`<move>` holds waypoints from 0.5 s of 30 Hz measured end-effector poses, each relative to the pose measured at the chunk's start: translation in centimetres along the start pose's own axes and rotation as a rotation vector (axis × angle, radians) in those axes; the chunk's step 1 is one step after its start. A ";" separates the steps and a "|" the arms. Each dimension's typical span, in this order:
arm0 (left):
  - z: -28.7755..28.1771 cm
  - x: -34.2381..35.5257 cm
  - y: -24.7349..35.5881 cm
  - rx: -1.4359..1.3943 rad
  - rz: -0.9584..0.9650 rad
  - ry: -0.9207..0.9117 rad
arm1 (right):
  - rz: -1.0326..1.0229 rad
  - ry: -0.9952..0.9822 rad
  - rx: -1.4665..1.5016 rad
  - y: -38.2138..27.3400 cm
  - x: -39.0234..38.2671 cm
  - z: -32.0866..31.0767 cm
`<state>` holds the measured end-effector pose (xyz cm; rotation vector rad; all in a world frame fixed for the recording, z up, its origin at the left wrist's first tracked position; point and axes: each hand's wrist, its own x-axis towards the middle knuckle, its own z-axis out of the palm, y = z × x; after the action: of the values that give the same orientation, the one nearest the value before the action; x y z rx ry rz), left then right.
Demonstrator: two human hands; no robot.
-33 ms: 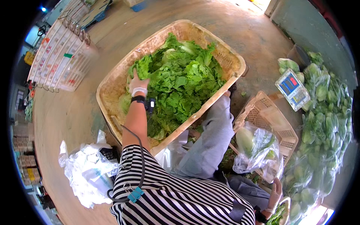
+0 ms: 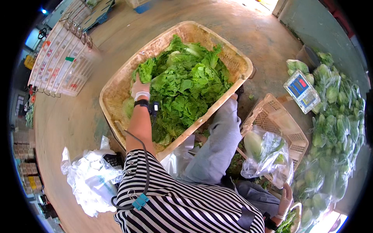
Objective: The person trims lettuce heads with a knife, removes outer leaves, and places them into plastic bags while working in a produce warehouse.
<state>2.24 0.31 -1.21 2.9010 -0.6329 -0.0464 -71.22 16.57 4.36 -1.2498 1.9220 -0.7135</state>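
A large cream plastic crate in front of me holds a heap of green leafy lettuce. On the left of the heap my gloved left hand is closed around a lettuce; the leaves hide its fingertips. My gloved right hand, low at the right, has its fingertips at the edge of a clear plastic bag, pinching it. Inside that bag lies a pale green vegetable. The bag rests on a smaller tan crate.
A digital scale stands at the right, beside a long pile of bagged green vegetables along the wall. White plastic bags lie at my left. Stacked white crates stand far left. My leg is against the big crate.
My left hand has gone from thumb spread wide to closed on the lettuce, which has shifted slightly. The right hand has stayed almost still at the bag's edge.
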 end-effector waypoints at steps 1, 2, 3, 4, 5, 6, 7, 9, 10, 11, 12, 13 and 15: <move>0.7 1.9 -1.4 -0.098 0.025 0.014 | -0.009 -0.025 0.003 -0.4 -0.4 0.7; 4.8 1.4 -1.0 -0.205 0.008 -0.018 | -0.084 0.041 -0.050 -2.3 1.1 -2.6; 4.7 3.4 -4.0 -0.409 0.079 0.072 | -0.073 0.057 -0.033 -2.4 0.5 -1.8; 4.7 3.9 -6.9 -0.605 0.146 0.129 | -0.045 0.073 -0.044 -2.7 -0.7 -1.9; 3.4 4.4 -8.4 -0.627 0.149 0.154 | -0.022 0.106 0.013 -3.0 -1.5 -1.2; 2.1 4.5 -9.9 -0.664 0.143 0.185 | -0.024 0.106 0.025 -2.9 -1.7 -1.1; 0.8 4.6 -11.7 -0.895 0.066 0.156 | -0.051 0.111 0.022 -2.7 -1.7 -1.0; -2.9 4.3 -15.3 -0.906 -0.204 -0.098 | -0.087 0.099 -0.028 -2.6 -1.9 -1.0; -3.7 3.3 -16.0 -0.901 -0.204 -0.095 | -0.085 0.096 -0.025 -2.8 -2.1 -0.7; -4.7 2.2 -16.4 -1.398 -0.148 -0.143 | -0.105 0.092 0.011 -3.2 -1.9 -0.3; -5.5 1.0 -16.4 -1.894 -0.069 -0.202 | -0.124 0.094 0.049 -3.7 -1.8 0.2; -6.1 -0.8 -14.7 -2.000 -0.011 -0.351 | -0.154 0.068 -0.032 -4.5 -1.8 0.1; -11.0 -8.7 -5.4 -1.982 -0.084 -0.354 | -0.203 0.082 0.105 -6.2 -1.4 1.7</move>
<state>-2.73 10.52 8.63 0.9642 -0.1679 -0.7073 -66.22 15.47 8.46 -1.3804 1.8134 -0.9710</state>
